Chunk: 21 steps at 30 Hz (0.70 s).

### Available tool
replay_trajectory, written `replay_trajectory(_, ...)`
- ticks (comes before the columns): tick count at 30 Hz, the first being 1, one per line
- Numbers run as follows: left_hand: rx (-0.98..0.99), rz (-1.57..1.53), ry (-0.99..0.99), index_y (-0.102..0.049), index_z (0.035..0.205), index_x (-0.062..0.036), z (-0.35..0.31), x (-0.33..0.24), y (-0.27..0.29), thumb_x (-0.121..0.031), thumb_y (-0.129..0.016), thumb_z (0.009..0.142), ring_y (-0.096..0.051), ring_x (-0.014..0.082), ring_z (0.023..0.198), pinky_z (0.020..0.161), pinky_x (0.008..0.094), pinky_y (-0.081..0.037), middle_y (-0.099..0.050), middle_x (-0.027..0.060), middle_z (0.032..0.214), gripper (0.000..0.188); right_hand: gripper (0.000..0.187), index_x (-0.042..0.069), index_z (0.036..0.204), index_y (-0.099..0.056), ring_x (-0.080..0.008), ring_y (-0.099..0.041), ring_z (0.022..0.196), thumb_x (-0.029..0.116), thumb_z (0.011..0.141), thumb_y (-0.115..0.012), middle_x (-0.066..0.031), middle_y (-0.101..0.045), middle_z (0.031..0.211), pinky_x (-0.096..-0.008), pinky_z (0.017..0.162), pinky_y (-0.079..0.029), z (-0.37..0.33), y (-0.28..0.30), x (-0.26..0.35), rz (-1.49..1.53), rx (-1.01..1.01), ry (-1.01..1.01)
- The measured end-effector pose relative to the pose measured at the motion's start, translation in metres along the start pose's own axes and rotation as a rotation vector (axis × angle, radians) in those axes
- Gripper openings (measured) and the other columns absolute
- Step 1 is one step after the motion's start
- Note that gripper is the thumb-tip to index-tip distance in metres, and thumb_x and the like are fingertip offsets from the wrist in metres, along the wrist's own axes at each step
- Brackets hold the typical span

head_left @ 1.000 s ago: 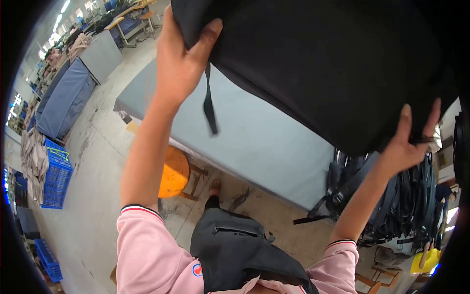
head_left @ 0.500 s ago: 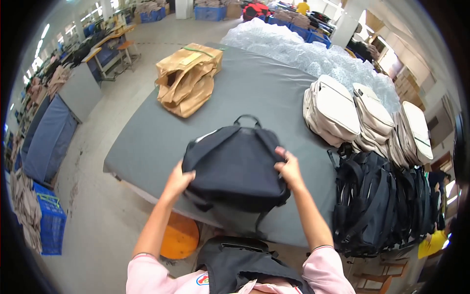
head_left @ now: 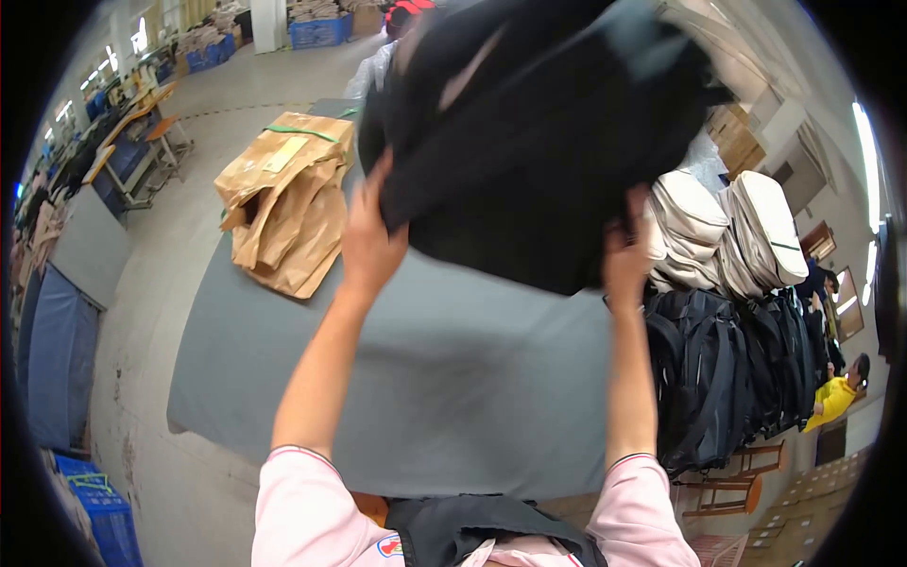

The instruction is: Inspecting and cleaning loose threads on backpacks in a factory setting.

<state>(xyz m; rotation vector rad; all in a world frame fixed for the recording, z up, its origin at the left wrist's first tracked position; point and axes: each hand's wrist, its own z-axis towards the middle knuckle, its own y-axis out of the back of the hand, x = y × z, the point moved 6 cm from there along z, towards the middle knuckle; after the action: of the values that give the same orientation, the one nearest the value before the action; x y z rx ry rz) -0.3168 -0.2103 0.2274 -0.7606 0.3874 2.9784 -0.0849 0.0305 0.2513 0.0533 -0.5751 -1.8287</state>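
Observation:
A black backpack [head_left: 529, 161] is held up in the air above the grey-covered table [head_left: 453, 406], blurred by motion. My left hand [head_left: 371, 236] grips its left lower side, and my right hand [head_left: 627, 250] grips the right lower side. Both arms are stretched out forward. The backpack's far end runs out of the picture at the top and hides part of the table behind it. A crumpled brown paper sack [head_left: 293, 203] stands on the table left of my left hand. To the right of my right hand are stacked black backpacks [head_left: 704, 369].
Beige backpacks [head_left: 690, 222] are piled beyond the black ones at the right. A blue crate [head_left: 99, 506] stands on the floor at lower left, near a blue fabric-covered bin [head_left: 61, 359]. Wooden stools [head_left: 727, 493] and a person in yellow [head_left: 833, 399] are at the right.
The black backpack has risen off the table and moved forward and up, still between both hands. My view has shifted, so the paper sack sits farther left and lower.

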Motion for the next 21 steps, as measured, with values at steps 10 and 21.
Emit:
replay_trajectory(10, 0.899, -0.244, 1.376, -0.042, 0.13, -0.0049, -0.249, 0.107, -0.043, -0.018, -0.063, 0.077, -0.061, 0.02, 0.07, 0.054, 0.0319, -0.053, -0.062, 0.0121, 0.097, 0.058, 0.062, 0.022, 0.123, -0.058, -0.0281, -0.061, 0.089, 0.003, 0.064, -0.063, -0.0148, -0.063, 0.098, -0.0352, 0.083, -0.046, -0.248, -0.088, -0.101, 0.087, 0.911, -0.948)
replay_trajectory(21, 1.749, -0.332, 0.695, -0.003, 0.145, -0.006, -0.311, 0.002, 0.059, -0.045, -0.067, 0.075, -0.066, 0.0299, 0.081, 0.077, 0.0342, -0.051, -0.066, 0.017, 0.094, 0.103, 0.032, 0.016, 0.121, -0.059, -0.0228, -0.06, 0.095, 0.028, 0.091, -0.053, -0.0124, -0.063, 0.101, -0.0317, 0.086, -0.044, -0.268, 0.045, -0.066, 0.262, 0.94, -0.862)
